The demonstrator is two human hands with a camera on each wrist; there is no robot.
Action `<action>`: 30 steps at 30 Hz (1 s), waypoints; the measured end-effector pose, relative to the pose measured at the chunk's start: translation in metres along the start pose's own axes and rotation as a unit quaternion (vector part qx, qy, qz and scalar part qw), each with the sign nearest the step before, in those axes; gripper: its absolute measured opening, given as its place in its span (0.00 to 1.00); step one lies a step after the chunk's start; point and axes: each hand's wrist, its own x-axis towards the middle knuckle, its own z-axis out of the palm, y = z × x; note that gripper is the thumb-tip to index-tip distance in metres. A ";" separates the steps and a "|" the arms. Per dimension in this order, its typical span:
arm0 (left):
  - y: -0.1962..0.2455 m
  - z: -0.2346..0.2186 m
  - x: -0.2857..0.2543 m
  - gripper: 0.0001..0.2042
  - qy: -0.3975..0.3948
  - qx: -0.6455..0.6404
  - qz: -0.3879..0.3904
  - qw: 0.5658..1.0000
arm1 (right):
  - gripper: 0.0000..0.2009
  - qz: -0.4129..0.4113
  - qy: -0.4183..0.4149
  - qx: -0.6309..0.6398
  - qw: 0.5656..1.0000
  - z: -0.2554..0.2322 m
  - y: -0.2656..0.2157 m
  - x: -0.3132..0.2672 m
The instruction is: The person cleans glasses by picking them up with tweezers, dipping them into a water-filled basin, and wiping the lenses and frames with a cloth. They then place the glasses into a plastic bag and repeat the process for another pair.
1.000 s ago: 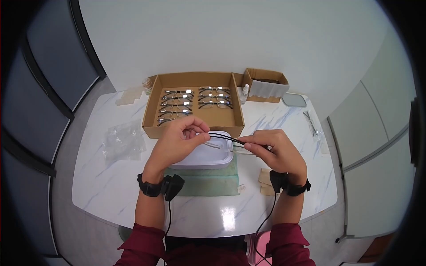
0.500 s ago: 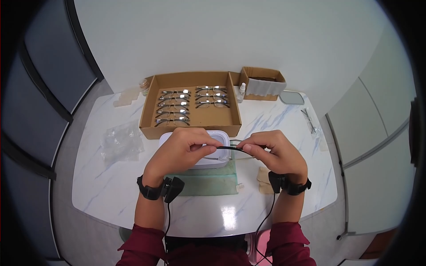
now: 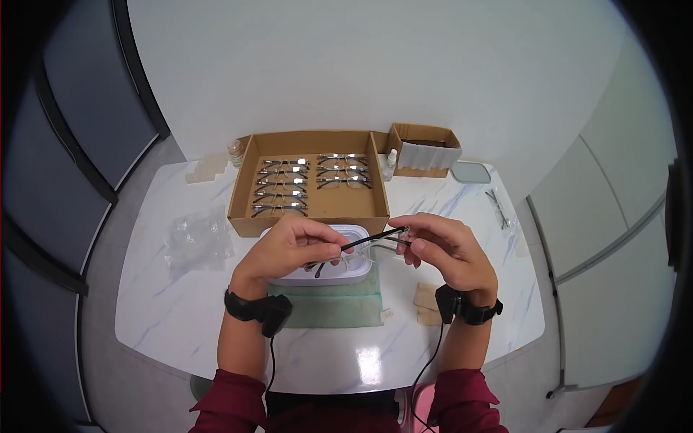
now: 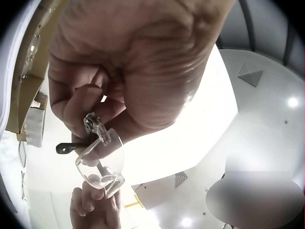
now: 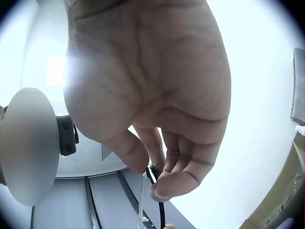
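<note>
A pair of glasses with a clear frame and black temples [image 3: 372, 239] is held between both hands above a white tub [image 3: 359, 273]. The left hand [image 3: 289, 249] pinches the glasses at their left part, thumb against fingers. Thumb and fingers of the right hand [image 3: 447, 249] pinch the other end. In the left wrist view the clear lens rim [image 4: 85, 169] hangs below the left hand [image 4: 128, 62], with a dark temple tip beside it. The right wrist view shows a black temple [image 5: 162, 212] at the fingertips of the right hand [image 5: 152, 90].
Behind the tub, a cardboard box [image 3: 310, 226] holds several glasses in two columns. A smaller box [image 3: 426, 160], a spray bottle [image 3: 390, 164] and a grey-rimmed mirror [image 3: 471, 172] stand at the back right. Plastic bags [image 3: 198, 239] lie left; a green cloth [image 3: 325, 309] lies under the tub.
The glasses have turned, so the temples now slant and the clear frame shows. The right fingers have spread somewhat, and the hands have shifted their hold. The head view has tilted slightly.
</note>
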 end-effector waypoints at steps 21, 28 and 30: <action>-0.009 -0.010 -0.001 0.09 -0.051 -0.055 -0.019 0.997 | 0.11 0.019 0.001 0.064 0.998 0.001 0.008 0.001; -0.005 -0.010 -0.003 0.07 -0.043 -0.053 -0.024 0.997 | 0.10 0.034 -0.007 0.035 0.999 0.000 0.009 0.003; -0.005 -0.010 -0.003 0.07 -0.043 -0.055 -0.024 0.997 | 0.10 0.030 -0.008 0.018 0.999 0.001 0.010 0.003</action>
